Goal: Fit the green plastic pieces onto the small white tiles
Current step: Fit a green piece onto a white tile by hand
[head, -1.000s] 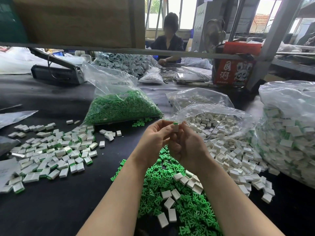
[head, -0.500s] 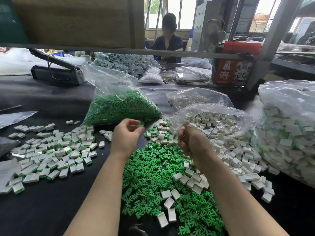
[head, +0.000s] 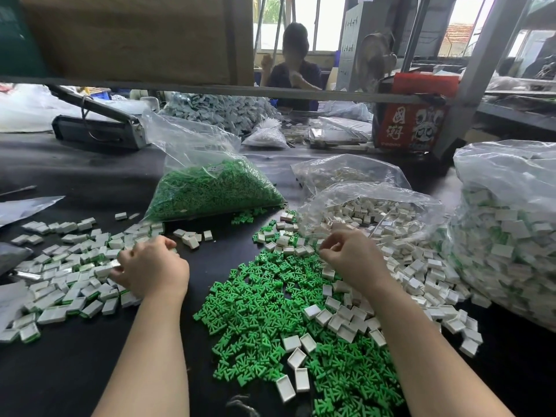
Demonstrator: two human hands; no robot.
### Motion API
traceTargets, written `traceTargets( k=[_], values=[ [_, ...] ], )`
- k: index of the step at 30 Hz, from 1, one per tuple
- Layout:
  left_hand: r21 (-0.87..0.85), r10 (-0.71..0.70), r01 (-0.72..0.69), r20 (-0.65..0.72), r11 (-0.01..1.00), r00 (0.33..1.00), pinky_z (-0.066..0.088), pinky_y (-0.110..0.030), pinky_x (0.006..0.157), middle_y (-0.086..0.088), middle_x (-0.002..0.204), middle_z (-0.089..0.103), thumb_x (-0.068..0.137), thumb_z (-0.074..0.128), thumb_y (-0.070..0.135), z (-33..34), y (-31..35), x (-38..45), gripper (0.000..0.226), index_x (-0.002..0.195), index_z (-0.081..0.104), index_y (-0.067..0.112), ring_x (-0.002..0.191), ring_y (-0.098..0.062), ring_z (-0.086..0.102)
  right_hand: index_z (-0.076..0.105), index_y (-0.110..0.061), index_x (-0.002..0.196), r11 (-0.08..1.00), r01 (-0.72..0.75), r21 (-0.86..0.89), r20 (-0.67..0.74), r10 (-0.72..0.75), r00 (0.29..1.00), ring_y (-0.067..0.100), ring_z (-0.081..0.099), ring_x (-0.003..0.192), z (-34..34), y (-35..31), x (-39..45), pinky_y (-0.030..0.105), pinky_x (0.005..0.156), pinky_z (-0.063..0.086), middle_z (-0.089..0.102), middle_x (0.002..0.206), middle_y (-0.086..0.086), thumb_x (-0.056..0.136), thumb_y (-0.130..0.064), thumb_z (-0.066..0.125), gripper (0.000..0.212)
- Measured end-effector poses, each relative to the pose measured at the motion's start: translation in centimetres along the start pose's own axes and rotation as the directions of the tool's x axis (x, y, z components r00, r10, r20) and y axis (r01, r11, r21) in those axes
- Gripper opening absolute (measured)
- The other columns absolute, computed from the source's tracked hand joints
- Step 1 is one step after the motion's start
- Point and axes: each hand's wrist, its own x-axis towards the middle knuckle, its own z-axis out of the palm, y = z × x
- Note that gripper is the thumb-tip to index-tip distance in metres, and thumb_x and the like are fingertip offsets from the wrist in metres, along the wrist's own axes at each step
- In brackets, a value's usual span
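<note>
Loose green plastic pieces [head: 264, 299] lie heaped on the black table in front of me. Empty white tiles [head: 346, 320] are scattered over and to the right of them, spilling from an open clear bag [head: 370, 212]. Tiles fitted with green [head: 69, 278] are spread at the left. My left hand [head: 150, 269] reaches over that left pile, knuckles up, with its fingertips down among the tiles and hidden. My right hand [head: 349, 257] hovers over the white tiles by the bag's mouth, its fingers loosely curled and nothing visible between them.
A bag of green pieces [head: 210, 191] stands behind the heap. A large bag of fitted tiles [head: 508, 230] fills the right edge. A red box [head: 409, 127] and a metal frame post stand at the back. Another person sits beyond the table.
My hands were together holding a tile, then parted. The left hand swung left and down onto the fitted pile. The right hand moved right toward the white tiles.
</note>
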Motion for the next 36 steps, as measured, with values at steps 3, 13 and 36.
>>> traceTargets(
  k=[3, 13, 36],
  values=[
    [0.054, 0.041, -0.041, 0.011, 0.998, 0.999, 0.023, -0.051, 0.107, -0.013, 0.129, 0.056, 0.089, 0.06, 0.016, -0.2, 0.7, -0.3, 0.027, 0.113, 0.065, 0.025, 0.125, -0.035, 0.038, 0.07, -0.029, 0.095, 0.987, 0.076, -0.141, 0.074, -0.066, 0.995, 0.008, 0.063, 0.078, 0.7, -0.5, -0.1, 0.032, 0.077, 0.057, 0.071, 0.092, -0.009, 0.091, -0.033, 0.066, 0.008],
    [-0.472, 0.596, -0.488, 0.104, 0.734, 0.796, 0.049, -0.027, 0.075, -0.003, 0.102, 0.066, 0.093, 0.061, 0.015, -0.7, 6.8, -4.1, 0.016, 0.106, 0.068, 0.019, 0.089, -0.016, 0.06, 0.064, -0.034, 0.115, 0.892, 0.176, -0.417, 0.062, -0.165, 0.984, 0.021, 0.049, 0.124, 3.3, -0.9, -0.5, 0.043, 0.112, 0.029, 0.063, 0.122, -0.007, 0.09, -0.048, 0.061, 0.029],
    [-0.205, 0.759, -0.738, 0.302, 0.643, 0.578, 0.045, -0.04, 0.087, -0.007, 0.116, 0.056, 0.097, 0.053, 0.015, 1.8, 9.7, -8.1, 0.018, 0.114, 0.057, 0.014, 0.107, -0.028, 0.055, 0.054, -0.014, 0.109, 0.849, 0.24, -0.471, -0.019, -0.281, 0.959, 0.021, 0.058, 0.099, 3.2, -1.3, -0.8, 0.032, 0.089, 0.05, 0.066, 0.107, 0.004, 0.096, -0.012, 0.049, 0.014]
  ],
)
